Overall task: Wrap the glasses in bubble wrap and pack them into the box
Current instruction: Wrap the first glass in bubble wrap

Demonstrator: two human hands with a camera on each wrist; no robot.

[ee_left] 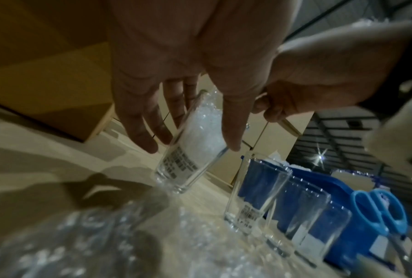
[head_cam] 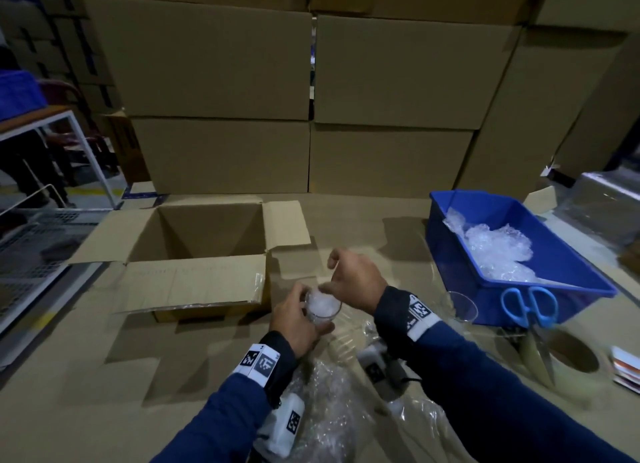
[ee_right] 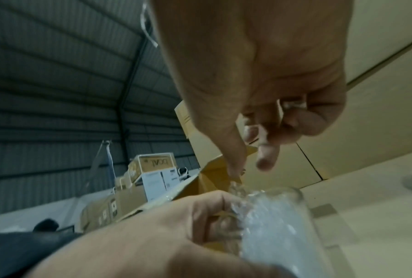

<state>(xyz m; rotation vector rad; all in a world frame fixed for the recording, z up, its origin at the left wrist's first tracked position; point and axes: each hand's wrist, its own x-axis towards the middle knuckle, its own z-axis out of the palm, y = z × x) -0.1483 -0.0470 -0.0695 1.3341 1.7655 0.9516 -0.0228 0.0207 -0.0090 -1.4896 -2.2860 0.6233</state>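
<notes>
The box (head_cam: 207,241) sits open at the back left of the surface (head_cam: 86,376), flaps out, and I can't see anything packed in it. On the right is a blue bin (head_cam: 571,254) with crumpled bubble wrap (head_cam: 495,251) in it, and more wrap lies spread on the surface near the person.

The glass (head_cam: 322,310) in play is held just above the surface, in front of the box, tilted in the left wrist view, with a wad of wrap stuffed inside. Plain clear tumbler, so I'd guess smooth, a bit slippery, rigid and breakable, light enough for one hand. Best held around the side wall, not by the rim. The wrap is soft and weighs nothing, pinching any edge works.

The left hand (head_cam: 298,320) grips the glass, fingers (ee_left: 140,129) on one side and thumb on the other, only loosely spread. The right hand (head_cam: 356,279) hovers at the mouth, thumb and fingers (ee_right: 266,156) pinched down onto the wad at the rim, the rest curled.

Empty glasses (ee_left: 252,195) stand nearby, next to the bin, near blue scissors (head_cam: 530,306).
</notes>
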